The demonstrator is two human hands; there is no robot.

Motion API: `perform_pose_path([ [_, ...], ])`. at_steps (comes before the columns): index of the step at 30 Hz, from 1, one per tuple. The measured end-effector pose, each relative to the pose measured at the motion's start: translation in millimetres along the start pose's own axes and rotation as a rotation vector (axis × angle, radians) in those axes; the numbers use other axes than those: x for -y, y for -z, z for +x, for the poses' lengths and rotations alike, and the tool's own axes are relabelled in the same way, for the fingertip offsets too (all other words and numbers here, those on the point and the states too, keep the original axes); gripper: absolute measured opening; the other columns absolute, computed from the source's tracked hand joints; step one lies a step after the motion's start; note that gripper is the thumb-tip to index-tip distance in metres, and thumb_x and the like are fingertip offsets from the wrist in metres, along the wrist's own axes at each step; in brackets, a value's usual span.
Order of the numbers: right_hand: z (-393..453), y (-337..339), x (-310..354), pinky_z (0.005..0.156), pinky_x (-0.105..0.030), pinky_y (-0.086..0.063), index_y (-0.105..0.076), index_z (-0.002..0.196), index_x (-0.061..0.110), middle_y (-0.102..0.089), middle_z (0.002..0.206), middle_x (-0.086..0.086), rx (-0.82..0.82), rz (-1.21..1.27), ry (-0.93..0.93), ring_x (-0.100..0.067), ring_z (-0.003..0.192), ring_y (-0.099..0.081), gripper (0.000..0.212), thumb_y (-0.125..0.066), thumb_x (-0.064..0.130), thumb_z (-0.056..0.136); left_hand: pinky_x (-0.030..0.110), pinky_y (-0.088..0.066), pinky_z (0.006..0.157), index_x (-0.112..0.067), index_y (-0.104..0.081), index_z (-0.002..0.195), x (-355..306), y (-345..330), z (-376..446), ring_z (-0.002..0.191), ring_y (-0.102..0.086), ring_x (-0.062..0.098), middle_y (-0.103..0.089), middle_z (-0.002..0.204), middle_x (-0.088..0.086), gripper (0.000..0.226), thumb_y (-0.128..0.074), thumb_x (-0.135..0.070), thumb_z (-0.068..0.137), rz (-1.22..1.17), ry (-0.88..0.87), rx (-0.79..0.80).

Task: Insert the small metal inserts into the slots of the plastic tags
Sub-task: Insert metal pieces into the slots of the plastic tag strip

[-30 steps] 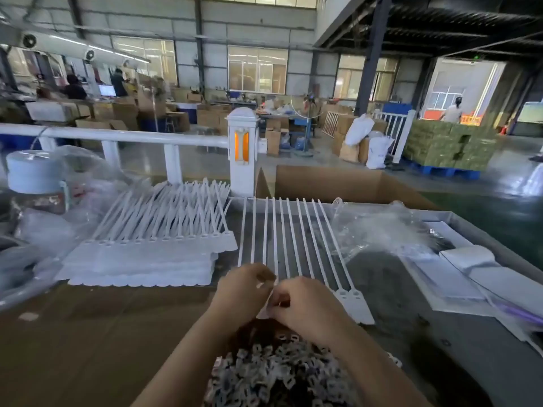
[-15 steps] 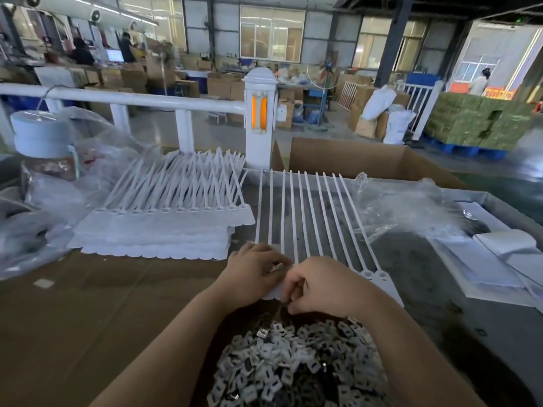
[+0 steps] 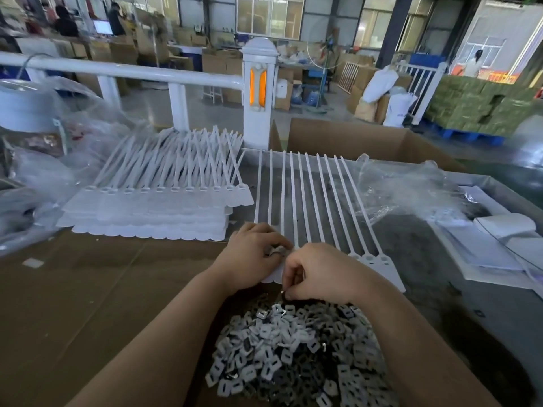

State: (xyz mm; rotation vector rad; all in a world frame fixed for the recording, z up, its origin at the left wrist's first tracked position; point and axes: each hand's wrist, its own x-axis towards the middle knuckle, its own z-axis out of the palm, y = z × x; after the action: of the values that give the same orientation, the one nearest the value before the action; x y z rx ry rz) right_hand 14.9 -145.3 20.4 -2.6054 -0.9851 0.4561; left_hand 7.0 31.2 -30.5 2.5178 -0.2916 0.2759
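My left hand (image 3: pixel 254 257) pinned the tag strip (image 3: pixel 317 207) flat while right hand (image 3: pixel 318 274) fingers pinched one insert (image 3: pixel 284 293); squaring it to the slot mattered.

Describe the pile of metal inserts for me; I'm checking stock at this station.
The pile of metal inserts is a loose heap of small, flat, silvery-grey, roughly square pieces, each with a slot. They lie jumbled at all angles on the brown cardboard, nearest the person. The right hand touches the heap's far edge.

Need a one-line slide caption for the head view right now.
Both hands, left and right, work at a white tag strip above the metal insert pile.
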Motion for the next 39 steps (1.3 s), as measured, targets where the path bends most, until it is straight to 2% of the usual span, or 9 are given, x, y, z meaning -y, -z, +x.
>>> perform_pose_path([
  [7, 5.2, 1.2, 4.7, 0.066, -0.017, -0.047, -0.072, 0.078, 0.032, -0.066, 0.076, 0.018, -0.037, 0.104, -0.005, 0.003, 0.075, -0.062, 0.008, -0.077, 0.028, 0.081, 0.037, -0.032, 0.1, -0.037, -0.071, 0.113, 0.9, 0.6, 0.0, 0.114, -0.04, 0.012, -0.057, 0.118, -0.01, 0.025, -0.059, -0.029, 0.093, -0.021, 0.021, -0.026],
  [12, 14.8, 10.5, 8.6, 0.064, -0.027, -0.053, -0.072, 0.076, 0.024, -0.069, 0.067, 0.01, -0.081, 0.254, -0.037, -0.005, 0.062, -0.062, 0.01, -0.073, 0.017, 0.082, 0.044, -0.033, 0.104, -0.03, -0.073, 0.109, 0.7, 4.6, 1.4, 0.113, -0.039, 0.012, -0.054, 0.119, -0.009, 0.024, -0.057, -0.03, 0.091, -0.025, 0.051, 0.014],
  [15, 21.5, 17.9, 6.9, 0.067, -0.028, -0.052, -0.073, 0.078, 0.019, -0.066, 0.063, 0.012, -0.006, 0.261, -0.033, -0.001, 0.061, -0.058, 0.007, -0.074, 0.013, 0.081, 0.045, -0.031, 0.104, -0.03, -0.073, 0.108, 0.1, 5.2, 3.5, 0.117, -0.039, 0.015, -0.053, 0.12, -0.01, 0.022, -0.058, -0.028, 0.092, -0.027, 0.067, 0.043],
  [18, 25.1, 19.7, 3.8, 0.07, -0.032, -0.054, -0.072, 0.081, 0.018, -0.072, 0.076, -0.002, 0.121, 0.225, 0.014, -0.005, 0.065, -0.061, 0.007, -0.078, 0.016, 0.08, 0.045, -0.031, 0.106, -0.032, -0.073, 0.11, 0.1, 4.7, 5.8, 0.12, -0.039, 0.015, -0.053, 0.123, -0.01, 0.023, -0.059, -0.025, 0.093, -0.049, 0.073, 0.039],
  [23, 27.3, 14.8, 1.5, 0.063, -0.02, -0.046, -0.072, 0.081, 0.023, -0.066, 0.068, 0.013, 0.192, 0.25, 0.096, 0.003, 0.061, -0.056, 0.008, -0.079, 0.02, 0.08, 0.046, -0.033, 0.107, -0.043, -0.066, 0.097, -0.6, 9.3, 8.9, 0.118, -0.042, 0.015, -0.056, 0.117, -0.009, 0.026, -0.069, -0.019, 0.088, -0.196, 0.086, -0.02],
  [29, 25.5, 14.2, -1.0, 0.067, -0.024, -0.051, -0.068, 0.083, 0.021, -0.073, 0.075, 0.003, 0.23, 0.34, 0.103, -0.004, 0.068, -0.063, 0.011, -0.076, 0.013, 0.081, 0.038, -0.051, 0.091, -0.025, -0.076, 0.094, 2.2, 8.9, 9.3, 0.093, -0.063, 0.014, -0.07, 0.093, -0.008, 0.027, -0.068, -0.001, 0.085, -0.473, 0.064, -0.13],
  [32, 24.3, 15.4, 0.3, 0.059, -0.014, -0.044, -0.066, 0.08, 0.022, -0.067, 0.066, 0.011, 0.253, 0.357, 0.118, 0.002, 0.06, -0.058, 0.016, -0.074, 0.008, 0.081, 0.037, -0.055, 0.087, -0.027, -0.075, 0.092, 3.9, 8.1, 10.4, 0.087, -0.067, 0.014, -0.073, 0.091, -0.008, 0.027, -0.067, -0.002, 0.087, -0.556, 0.088, -0.153],
  [36, 26.1, 15.4, -2.3, 0.061, -0.024, -0.048, -0.066, 0.077, 0.021, -0.065, 0.071, -0.006, 0.072, 0.428, 0.082, -0.01, 0.063, -0.056, 0.016, -0.07, 0.006, 0.082, 0.042, -0.058, 0.081, -0.02, -0.075, 0.092, 5.6, 9.8, 11.5, 0.086, -0.067, 0.03, -0.073, 0.091, 0.001, 0.018, -0.066, -0.005, 0.089, -0.629, 0.099, -0.143],
  [39, 30.2, 14.7, -4.6, 0.073, -0.038, -0.056, -0.067, 0.077, 0.023, -0.07, 0.075, -0.003, -0.242, 0.435, 0.005, -0.016, 0.067, -0.063, 0.013, -0.07, 0.012, 0.082, 0.024, -0.051, 0.07, -0.014, -0.072, 0.087, 3.1, 11.7, 12.6, 0.075, -0.065, 0.015, -0.072, 0.082, 0.0, 0.01, -0.065, -0.01, 0.092, -0.701, 0.12, -0.171],
])
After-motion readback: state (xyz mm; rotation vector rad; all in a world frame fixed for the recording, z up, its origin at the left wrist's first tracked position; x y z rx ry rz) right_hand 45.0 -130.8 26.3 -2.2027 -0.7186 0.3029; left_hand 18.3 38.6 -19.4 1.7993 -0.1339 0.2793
